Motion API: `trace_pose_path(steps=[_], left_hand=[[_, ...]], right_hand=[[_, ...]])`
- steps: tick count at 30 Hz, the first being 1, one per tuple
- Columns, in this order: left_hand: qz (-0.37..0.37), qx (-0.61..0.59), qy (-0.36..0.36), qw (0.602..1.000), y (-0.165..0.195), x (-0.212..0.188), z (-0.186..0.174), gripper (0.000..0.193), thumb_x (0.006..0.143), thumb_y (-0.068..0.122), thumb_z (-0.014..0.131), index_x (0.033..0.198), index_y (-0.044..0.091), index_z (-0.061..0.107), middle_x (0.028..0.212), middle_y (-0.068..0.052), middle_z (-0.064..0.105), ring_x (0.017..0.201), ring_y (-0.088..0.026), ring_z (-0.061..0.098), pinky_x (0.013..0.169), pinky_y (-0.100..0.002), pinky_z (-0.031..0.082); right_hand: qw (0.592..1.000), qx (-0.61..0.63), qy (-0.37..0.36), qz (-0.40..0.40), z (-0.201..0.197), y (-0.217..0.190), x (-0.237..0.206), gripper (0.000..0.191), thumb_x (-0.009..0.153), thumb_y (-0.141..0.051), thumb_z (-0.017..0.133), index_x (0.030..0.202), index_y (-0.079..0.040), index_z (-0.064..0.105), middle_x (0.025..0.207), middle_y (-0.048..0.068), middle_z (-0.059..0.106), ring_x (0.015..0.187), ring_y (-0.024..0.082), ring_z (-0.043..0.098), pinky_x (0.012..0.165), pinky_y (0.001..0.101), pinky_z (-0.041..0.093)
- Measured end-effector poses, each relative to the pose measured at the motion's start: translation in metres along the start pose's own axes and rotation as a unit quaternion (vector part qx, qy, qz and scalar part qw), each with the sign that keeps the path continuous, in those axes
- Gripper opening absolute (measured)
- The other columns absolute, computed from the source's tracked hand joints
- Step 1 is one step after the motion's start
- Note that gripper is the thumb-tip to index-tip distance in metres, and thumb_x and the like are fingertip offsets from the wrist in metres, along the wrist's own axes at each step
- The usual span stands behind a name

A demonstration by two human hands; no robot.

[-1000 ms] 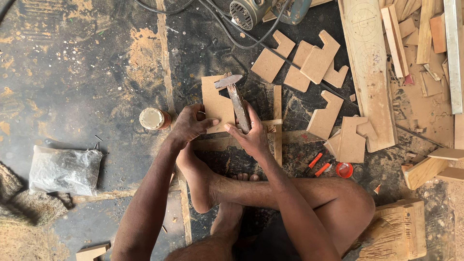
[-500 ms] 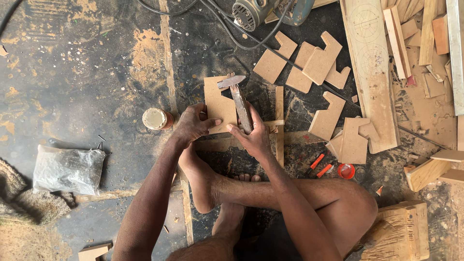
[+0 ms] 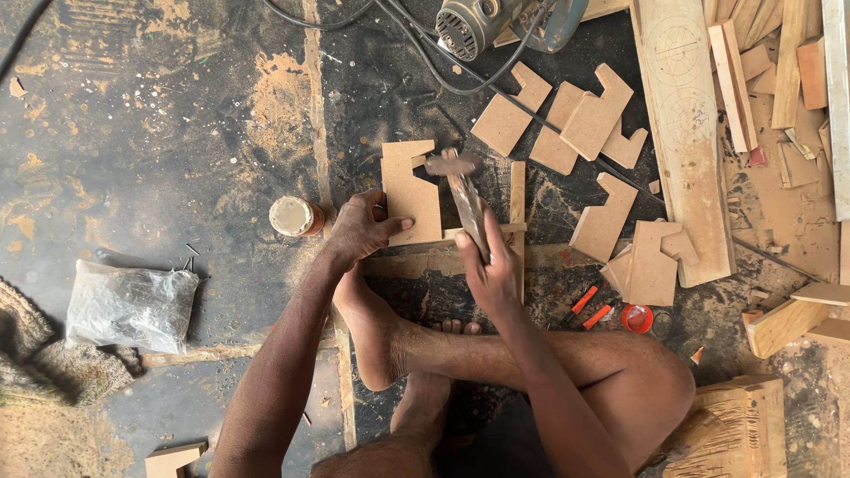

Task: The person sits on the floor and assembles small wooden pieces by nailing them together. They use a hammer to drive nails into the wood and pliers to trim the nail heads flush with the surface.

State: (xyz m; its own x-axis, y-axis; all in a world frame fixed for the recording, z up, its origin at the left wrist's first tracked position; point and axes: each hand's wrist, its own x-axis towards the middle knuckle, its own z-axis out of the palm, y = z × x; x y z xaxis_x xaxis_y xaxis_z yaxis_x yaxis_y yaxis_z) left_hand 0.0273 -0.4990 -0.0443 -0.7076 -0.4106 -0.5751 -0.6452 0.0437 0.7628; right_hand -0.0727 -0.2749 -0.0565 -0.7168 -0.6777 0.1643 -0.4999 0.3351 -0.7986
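Our right hand (image 3: 489,265) grips the hammer (image 3: 462,196) above the notched board (image 3: 410,195), pinned flat on the floor by our left hand (image 3: 359,228).

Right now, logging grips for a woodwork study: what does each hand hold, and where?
Right hand grips the hammer by its handle's lower end. Left hand presses on the notched board at its lower left edge.

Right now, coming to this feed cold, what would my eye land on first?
Centre frame, the right hand grips a hammer raised over a notched board piece, which the left hand presses to the floor. Just right of them lies a scatter of similar notched cut-outs, with a power tool's motor and its black cable at the top edge. A small round tin sits left of the left hand, and a clear plastic bag further left.
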Motion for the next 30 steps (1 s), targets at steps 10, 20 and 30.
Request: trace_pose_path(steps=[10, 20, 30], left_hand=[[0.028, 0.000, 0.002, 1.000, -0.008, 0.000, 0.004, 0.042, 0.086, 0.028, 0.083, 0.111, 0.000, 0.066, 0.085, -0.015, 0.078, 0.067, -0.016, 0.072, 0.060, -0.033, 0.059], [0.056, -0.035, 0.011, 0.998, -0.011, -0.005, 0.008, 0.039, 0.085, 0.026, 0.083, 0.107, -0.001, 0.066, 0.086, -0.012, 0.077, 0.069, -0.012, 0.072, 0.059, -0.032, 0.061], [0.051, -0.020, 0.009, 0.998, -0.004, -0.007, 0.004, 0.038, 0.086, 0.026, 0.083, 0.109, -0.001, 0.067, 0.084, -0.012, 0.077, 0.067, -0.013, 0.070, 0.060, -0.032, 0.059]], right_hand=[[0.978, -0.139, -0.079, -0.132, -0.049, -0.032, -0.051, 0.055, 0.109, -0.029, 0.054, 0.152, 0.005, 0.044, 0.098, 0.027, 0.073, 0.067, 0.024, 0.076, 0.044, 0.0319, 0.060], [0.972, -0.095, 0.004, -0.214, -0.062, -0.044, -0.058, 0.049, 0.119, -0.026, 0.051, 0.158, 0.000, 0.038, 0.101, 0.021, 0.070, 0.070, 0.018, 0.069, 0.048, 0.0280, 0.056], [0.976, -0.103, -0.003, -0.194, -0.058, -0.040, -0.062, 0.045, 0.118, -0.024, 0.051, 0.155, 0.000, 0.041, 0.095, 0.022, 0.069, 0.065, 0.017, 0.065, 0.043, 0.0245, 0.054]])
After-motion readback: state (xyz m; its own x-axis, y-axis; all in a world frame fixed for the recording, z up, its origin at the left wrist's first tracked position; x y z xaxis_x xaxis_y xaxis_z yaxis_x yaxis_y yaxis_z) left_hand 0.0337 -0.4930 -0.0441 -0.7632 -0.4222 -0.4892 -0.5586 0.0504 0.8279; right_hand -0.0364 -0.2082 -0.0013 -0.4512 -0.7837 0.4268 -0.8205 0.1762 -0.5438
